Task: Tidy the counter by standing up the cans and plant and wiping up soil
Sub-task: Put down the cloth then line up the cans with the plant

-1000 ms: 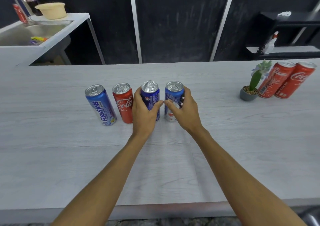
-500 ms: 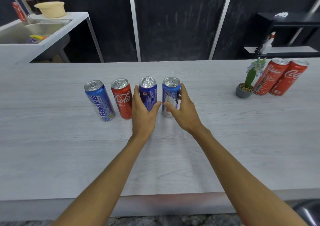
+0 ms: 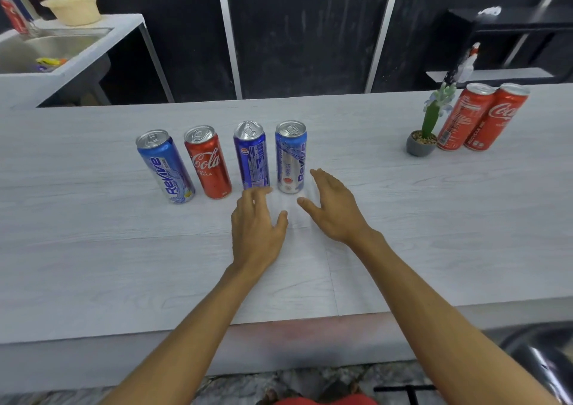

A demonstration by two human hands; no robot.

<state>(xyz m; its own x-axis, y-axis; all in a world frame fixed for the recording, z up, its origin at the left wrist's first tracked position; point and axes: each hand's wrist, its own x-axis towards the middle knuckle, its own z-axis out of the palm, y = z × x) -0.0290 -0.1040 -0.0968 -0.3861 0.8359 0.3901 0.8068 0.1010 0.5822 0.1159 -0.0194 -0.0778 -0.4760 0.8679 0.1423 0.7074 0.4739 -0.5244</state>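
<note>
Two bare hands hover low over a pale wood-grain tabletop [image 3: 93, 249], just in front of a row of four drink cans. The left hand [image 3: 257, 231] lies palm down, its fingers [image 3: 254, 193] loosely spread and slightly blurred, holding nothing, their tips close to the foot of the dark blue can [image 3: 252, 156]. The right hand [image 3: 336, 209] is angled with the thumb out to the side and its fingers [image 3: 322, 176] straight and wide apart, also holding nothing, just beside the blue-and-silver can [image 3: 290, 158]. Whether either hand touches the surface cannot be told.

All four cans in the row stand upright with their pull-tab tops up. From the person's left they are a light blue can [image 3: 167, 167], a red cola can [image 3: 208, 162], the dark blue can and the blue-and-silver can, set side by side with narrow gaps between them.

Well apart, at the far right of the tabletop, a small green plant [image 3: 429, 125] stands upright in a grey pot [image 3: 420, 147] topped with pebbles. Just beside it an inner red can [image 3: 462, 119] and an outer red can [image 3: 493, 119] stand upright, touching each other.

Beyond the tabletop, at the left, a steel sink [image 3: 46, 48] sits in a white counter with a cream bowl [image 3: 73, 9] on its edge. At the right, a spray bottle [image 3: 465, 65] stands on a dark shelf [image 3: 511, 74] against black wall panels.
</note>
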